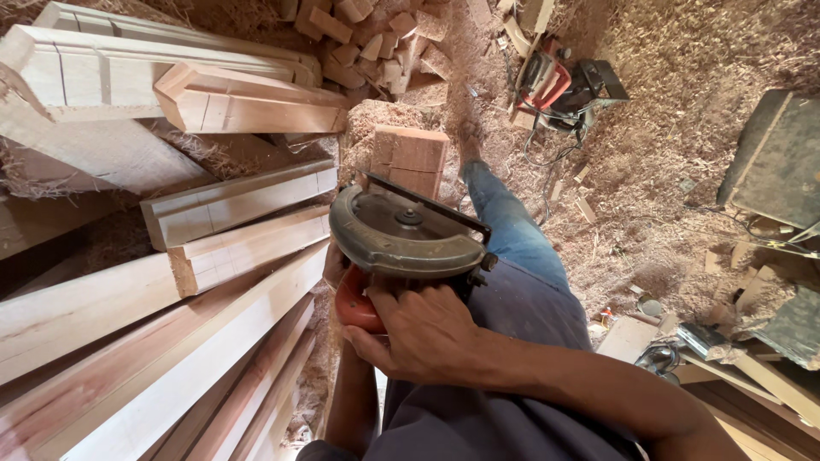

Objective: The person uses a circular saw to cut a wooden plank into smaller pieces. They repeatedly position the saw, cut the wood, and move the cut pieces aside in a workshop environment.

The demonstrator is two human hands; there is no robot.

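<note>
One circular saw sits in my hands, its round blade guard just beyond my knuckles. My right hand is closed in a full grip around the red handle, fingers curled over the top. My left hand is mostly hidden behind the saw at its left side; only fingertips show touching the body, and I cannot tell how tightly that grip is closed. Left of the grip lie at least six long pale timber planks, stacked side by side. One reddish wood block stands just beyond the saw. A second power tool lies well away on the sawdust floor.
</note>
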